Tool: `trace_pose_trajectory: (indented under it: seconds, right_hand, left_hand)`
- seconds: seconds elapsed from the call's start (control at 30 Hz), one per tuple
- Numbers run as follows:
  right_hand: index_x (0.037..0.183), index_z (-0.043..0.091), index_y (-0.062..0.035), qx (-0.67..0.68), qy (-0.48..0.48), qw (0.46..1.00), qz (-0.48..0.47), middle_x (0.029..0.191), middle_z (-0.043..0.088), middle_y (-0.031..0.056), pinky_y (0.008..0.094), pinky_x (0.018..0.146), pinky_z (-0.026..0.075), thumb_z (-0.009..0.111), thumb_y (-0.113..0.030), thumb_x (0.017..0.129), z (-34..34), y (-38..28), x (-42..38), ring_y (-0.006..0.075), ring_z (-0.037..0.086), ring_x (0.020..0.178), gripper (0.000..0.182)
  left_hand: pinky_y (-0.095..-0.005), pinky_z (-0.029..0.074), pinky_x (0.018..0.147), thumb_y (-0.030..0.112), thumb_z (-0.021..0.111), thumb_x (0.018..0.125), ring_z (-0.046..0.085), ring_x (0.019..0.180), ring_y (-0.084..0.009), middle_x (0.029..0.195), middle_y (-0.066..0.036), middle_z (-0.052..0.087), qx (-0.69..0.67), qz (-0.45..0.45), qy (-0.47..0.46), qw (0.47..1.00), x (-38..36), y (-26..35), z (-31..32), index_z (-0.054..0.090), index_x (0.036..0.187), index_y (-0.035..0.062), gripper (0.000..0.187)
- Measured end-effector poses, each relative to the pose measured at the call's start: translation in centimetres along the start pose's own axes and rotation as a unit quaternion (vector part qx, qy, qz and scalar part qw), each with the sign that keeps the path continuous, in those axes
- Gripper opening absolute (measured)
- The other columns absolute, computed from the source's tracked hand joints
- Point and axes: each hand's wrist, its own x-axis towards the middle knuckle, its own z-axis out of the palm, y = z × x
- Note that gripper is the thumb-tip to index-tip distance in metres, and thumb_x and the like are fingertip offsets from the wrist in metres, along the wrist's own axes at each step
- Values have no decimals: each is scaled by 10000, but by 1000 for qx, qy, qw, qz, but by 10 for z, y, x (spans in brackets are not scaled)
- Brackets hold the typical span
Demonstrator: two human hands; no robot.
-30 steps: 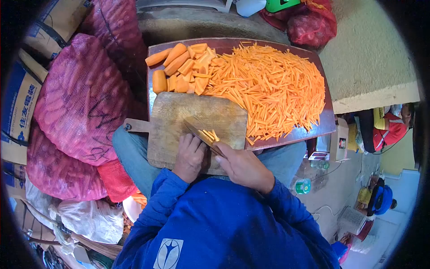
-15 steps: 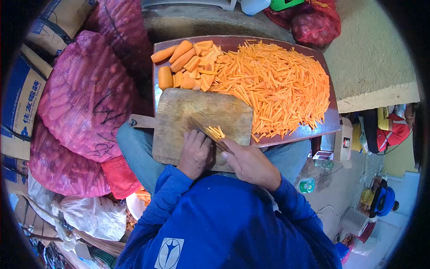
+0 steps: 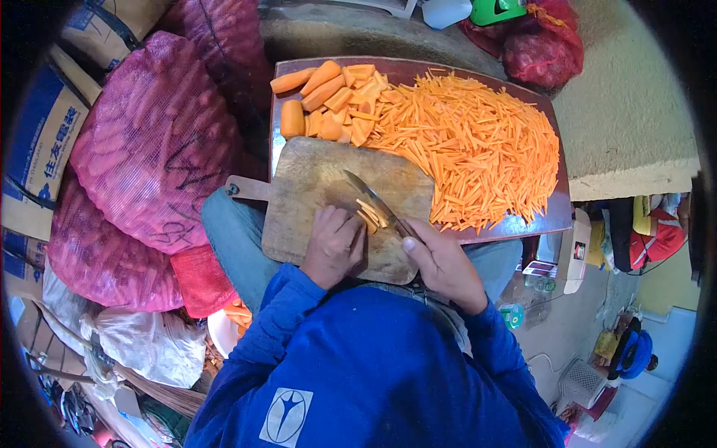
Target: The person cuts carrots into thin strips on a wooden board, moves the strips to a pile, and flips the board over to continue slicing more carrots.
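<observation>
My right hand (image 3: 448,265) is closed round the handle of a knife (image 3: 366,190). Its dark blade slants up and left across a worn wooden cutting board (image 3: 299,172). Beside the blade lie a few cut carrot sticks (image 3: 379,213). My left hand (image 3: 334,245), fingers curled down, presses a carrot piece (image 3: 366,222) against the board; the hand hides part of that piece. Behind the board sit peeled whole carrots (image 3: 323,78) and carrot slabs (image 3: 358,101). A large heap of carrot sticks (image 3: 478,149) spreads to the right.
The board lies on a dark red low table (image 3: 553,216) across my knees. Pink mesh sacks (image 3: 149,142) of produce and boxes (image 3: 45,142) crowd the left. A white bowl (image 3: 222,332) with carrots stands low left. A concrete ledge (image 3: 635,112) rises at the right.
The knife has moved right, away from my left fingers, with cut sticks now lying along its blade. My left hand stays on the board. The whole view has shifted slightly.
</observation>
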Motion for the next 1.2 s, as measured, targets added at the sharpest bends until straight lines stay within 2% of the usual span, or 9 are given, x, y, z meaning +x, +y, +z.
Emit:
trace_pose_trajectory:
  seconds: [0.17, 0.43, 0.5, 0.57, 0.63, 0.9, 1.0, 1.1, 1.2]
  right_hand:
    - [1392, 613, -9, -34, -49, 997, 40, 1044, 709, 291, 488, 840, 563, 568, -214, 1102, 4, -3, -19, 472, 713, 964, 358]
    - [1367, 632, -18, -100, -64, 993, 31, 981, 713, 285, 499, 798, 563, 589, -222, 1094, 3, 13, -4, 472, 724, 912, 344]
    - [1372, 646, -16, -147, 2, 989, 20, 970, 722, 287, 495, 794, 571, 591, -248, 1096, -5, 20, 7, 453, 739, 902, 365]
    - [1373, 656, -13, -134, -1, 988, 80, 965, 734, 288, 479, 797, 580, 590, -259, 1099, -24, 21, 23, 435, 754, 898, 374]
    - [1366, 632, -27, -198, 122, 972, -39, 853, 695, 318, 577, 699, 551, 637, -281, 1076, -36, 46, 35, 515, 704, 799, 385]
    - [1268, 631, -29, -288, 197, 929, -122, 981, 746, 259, 531, 689, 581, 697, -289, 1032, -44, 33, 9, 447, 731, 844, 357]
    - [1165, 667, -28, -345, 129, 926, -79, 972, 742, 200, 485, 719, 594, 770, -258, 965, -35, 38, -6, 400, 741, 858, 321]
    - [1104, 641, -47, -358, 126, 918, -113, 886, 706, 173, 487, 694, 574, 772, -267, 960, -29, 44, -12, 390, 719, 815, 293]
    - [1055, 618, -65, -399, 125, 898, -136, 831, 686, 126, 481, 657, 577, 724, -297, 992, -29, 35, -16, 334, 724, 758, 263]
  left_hand:
    - [-455, 488, 708, -43, 784, 783, 612, 768, -368, 831, -158, 646, -84, -69, 109, 988, 4, 1, 1, 717, 848, 0, 102]
    - [-461, 468, 720, -33, 767, 756, 590, 786, -357, 821, -132, 601, -50, -45, 86, 994, 4, -2, 1, 687, 822, 24, 119]
    - [-466, 460, 740, -10, 773, 759, 585, 808, -346, 837, -115, 588, -32, -34, 74, 996, 4, -1, 1, 673, 818, 41, 127]
    - [-459, 446, 746, 8, 775, 763, 578, 826, -342, 856, -110, 580, -15, -20, 56, 998, 4, -1, 0, 684, 842, 51, 128]
    - [-460, 443, 746, 8, 776, 761, 573, 824, -342, 858, -109, 573, -6, -18, 51, 999, 2, -4, 5, 690, 853, 54, 134]
    - [-443, 485, 761, 12, 809, 805, 630, 829, -340, 851, -130, 655, -52, -48, 43, 997, 18, 0, 2, 745, 897, 34, 114]
    - [-444, 457, 787, 85, 839, 805, 621, 848, -310, 830, -90, 632, -66, -71, 59, 994, 42, 13, -6, 748, 909, 64, 140]
    - [-442, 452, 831, 118, 871, 792, 615, 904, -313, 884, -89, 639, -42, 2, 43, 998, 81, 22, -6, 752, 918, 71, 179]
    - [-470, 427, 933, 271, 930, 744, 602, 1037, -331, 1029, -81, 676, 6, 57, -48, 997, 116, 25, 8, 795, 945, 97, 299]
